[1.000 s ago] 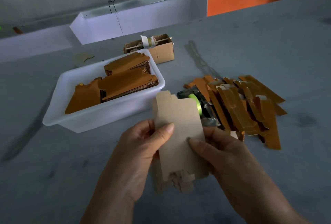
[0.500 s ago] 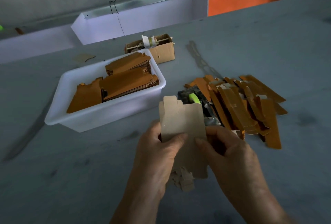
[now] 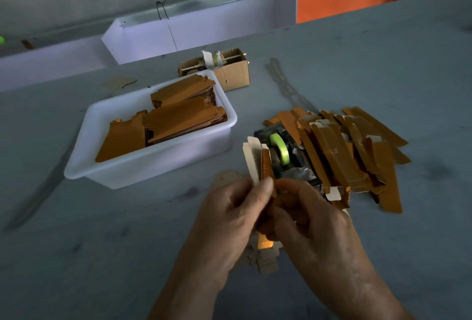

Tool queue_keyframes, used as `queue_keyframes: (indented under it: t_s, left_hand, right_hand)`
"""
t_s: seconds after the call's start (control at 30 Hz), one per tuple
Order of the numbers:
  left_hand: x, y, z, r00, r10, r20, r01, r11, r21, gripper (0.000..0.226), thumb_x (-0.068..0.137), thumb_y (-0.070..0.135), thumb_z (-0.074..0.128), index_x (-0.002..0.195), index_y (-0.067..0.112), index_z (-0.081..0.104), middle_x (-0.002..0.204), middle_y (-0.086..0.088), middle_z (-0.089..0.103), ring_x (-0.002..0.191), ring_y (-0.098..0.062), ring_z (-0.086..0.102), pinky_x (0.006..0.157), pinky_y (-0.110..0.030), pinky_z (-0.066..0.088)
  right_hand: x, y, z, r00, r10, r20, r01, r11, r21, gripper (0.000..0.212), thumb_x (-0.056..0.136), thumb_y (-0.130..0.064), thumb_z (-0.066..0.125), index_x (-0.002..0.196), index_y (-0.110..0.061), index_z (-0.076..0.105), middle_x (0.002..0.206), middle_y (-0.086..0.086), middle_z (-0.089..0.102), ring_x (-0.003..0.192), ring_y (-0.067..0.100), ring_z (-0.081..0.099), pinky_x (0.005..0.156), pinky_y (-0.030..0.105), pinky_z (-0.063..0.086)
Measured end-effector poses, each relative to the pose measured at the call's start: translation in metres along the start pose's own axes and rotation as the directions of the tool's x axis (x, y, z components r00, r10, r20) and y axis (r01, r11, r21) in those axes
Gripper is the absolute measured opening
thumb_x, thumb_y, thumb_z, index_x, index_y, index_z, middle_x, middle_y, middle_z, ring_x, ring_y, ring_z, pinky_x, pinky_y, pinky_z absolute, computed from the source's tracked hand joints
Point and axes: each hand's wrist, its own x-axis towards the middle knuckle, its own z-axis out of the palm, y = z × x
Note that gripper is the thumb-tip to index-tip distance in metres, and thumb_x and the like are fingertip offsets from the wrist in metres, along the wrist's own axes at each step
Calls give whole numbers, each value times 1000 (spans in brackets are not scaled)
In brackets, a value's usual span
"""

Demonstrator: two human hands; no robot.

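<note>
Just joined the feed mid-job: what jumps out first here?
The left hand and right hand pinch a half-folded card at front centre. Just behind it sits a tape dispenser with a bright green roll, beside a pile of orange-brown folded cards on the right. A white tub of flat cards stands on the left.

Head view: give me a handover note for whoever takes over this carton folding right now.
Left hand and right hand: both pinch one carton blank, folded nearly shut, on edge above the table.
Things: flat blanks in the white tub, left; folded pieces piled right, beside the tape dispenser.
Done: a pile folded.
Left: finish this fold, probably add it to the pile, then the tub's blanks.
</note>
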Motion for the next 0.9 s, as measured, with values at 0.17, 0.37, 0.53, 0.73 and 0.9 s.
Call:
queue_keyframes:
  t_s: [0.17,0.37,0.53,0.73,0.9]
  left_hand:
    - [-3,0,-6,998,-36,54,38,999,-27,17,91,29,59,91,24,75,80,1,75,77,-12,70,71,-27,55]
    - [-7,7,-4,969,-147,197,157,987,-33,12,86,26,65,94,23,72,87,3,75,84,-13,71,77,-30,54]
    - [-9,5,5,997,-45,-64,52,993,103,7,83,33,70,78,30,66,65,12,67,59,2,59,57,-15,44]
    - [-8,5,14,938,156,-310,-90,972,217,12,79,25,76,83,34,69,73,12,67,71,7,62,55,-7,46]
    - [-10,3,27,846,492,-208,-226,683,695,27,72,6,77,93,23,76,75,2,57,73,-15,59,56,-23,48]
  right_hand:
    - [5,0,-7,979,166,-115,-160,985,63,31,69,-51,61,96,-34,57,81,-15,68,75,-1,65,63,17,54]
    - [9,-2,-14,924,345,165,-381,784,490,30,63,-36,63,86,-19,73,87,5,73,88,21,69,86,43,53]
    - [11,2,-10,916,387,106,-378,747,547,27,62,-32,63,83,-20,74,82,6,72,85,22,68,90,46,51]
    - [13,2,-6,922,382,67,-348,737,580,26,63,-32,63,84,-21,74,87,5,74,86,20,70,85,42,53]
    - [13,1,-5,914,399,79,-355,688,633,20,65,-28,63,80,-22,75,82,9,72,81,21,70,76,36,57]
